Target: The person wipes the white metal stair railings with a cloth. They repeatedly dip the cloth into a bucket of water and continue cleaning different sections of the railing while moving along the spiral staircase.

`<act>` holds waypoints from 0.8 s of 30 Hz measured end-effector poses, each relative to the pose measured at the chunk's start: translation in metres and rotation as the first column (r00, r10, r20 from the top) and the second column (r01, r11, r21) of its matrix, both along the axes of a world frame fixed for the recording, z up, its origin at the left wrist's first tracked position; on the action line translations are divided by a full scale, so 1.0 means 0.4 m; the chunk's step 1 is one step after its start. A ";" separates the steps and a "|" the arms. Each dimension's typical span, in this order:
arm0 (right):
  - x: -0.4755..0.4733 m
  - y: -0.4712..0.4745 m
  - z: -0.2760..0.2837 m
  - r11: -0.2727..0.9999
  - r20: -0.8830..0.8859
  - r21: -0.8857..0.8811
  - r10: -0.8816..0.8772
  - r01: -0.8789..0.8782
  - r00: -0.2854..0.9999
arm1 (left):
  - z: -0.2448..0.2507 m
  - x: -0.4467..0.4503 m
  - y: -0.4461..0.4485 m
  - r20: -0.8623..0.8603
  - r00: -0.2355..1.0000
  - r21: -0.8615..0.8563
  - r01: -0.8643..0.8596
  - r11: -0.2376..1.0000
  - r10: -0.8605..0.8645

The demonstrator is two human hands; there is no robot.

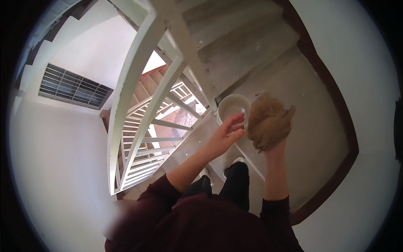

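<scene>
A bunched brown cloth [267,121] covers most of my right hand [277,145], which holds it up over the stair landing; the fingers are largely hidden by the fabric. My left hand [226,135] is just left of the cloth, apart from it, fingers parted and holding nothing. Beneath and beyond my left hand stands a round whitish bucket [228,105] with cloudy liquid and some white spots in it, close to the foot of the railing.
A white metal railing [148,104] runs along the left beside the open stairwell. Grey concrete steps [239,41] rise beyond the bucket. A dark red baseboard [349,138] edges the landing at the right wall. My shoes [239,160] are on the stairs below me.
</scene>
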State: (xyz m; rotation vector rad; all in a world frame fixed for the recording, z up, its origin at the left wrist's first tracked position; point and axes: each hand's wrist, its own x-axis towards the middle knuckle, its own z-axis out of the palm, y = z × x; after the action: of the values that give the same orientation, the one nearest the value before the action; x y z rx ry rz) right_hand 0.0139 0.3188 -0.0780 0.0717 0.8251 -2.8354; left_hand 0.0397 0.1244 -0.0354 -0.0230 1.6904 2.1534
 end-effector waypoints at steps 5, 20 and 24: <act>-0.065 0.031 0.171 0.979 -0.092 0.160 0.141 -0.125 0.986 | 0.107 -0.025 0.079 0.096 0.990 0.109 -0.112 0.988 0.102; -0.389 0.088 0.312 0.761 -0.152 0.610 0.387 -0.222 0.909 | 0.208 -0.224 0.062 0.049 0.963 0.024 -0.265 0.964 0.264; -0.618 0.099 0.338 0.848 -0.114 0.288 0.491 -0.444 0.864 | 0.213 -0.349 0.088 0.065 0.954 0.052 -0.298 0.953 0.294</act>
State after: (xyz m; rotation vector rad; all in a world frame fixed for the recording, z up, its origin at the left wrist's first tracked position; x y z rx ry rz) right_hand -0.2333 0.3585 0.0573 -0.3217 1.0706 -2.2846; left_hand -0.0999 0.1597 0.0499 -0.3379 1.6766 2.3930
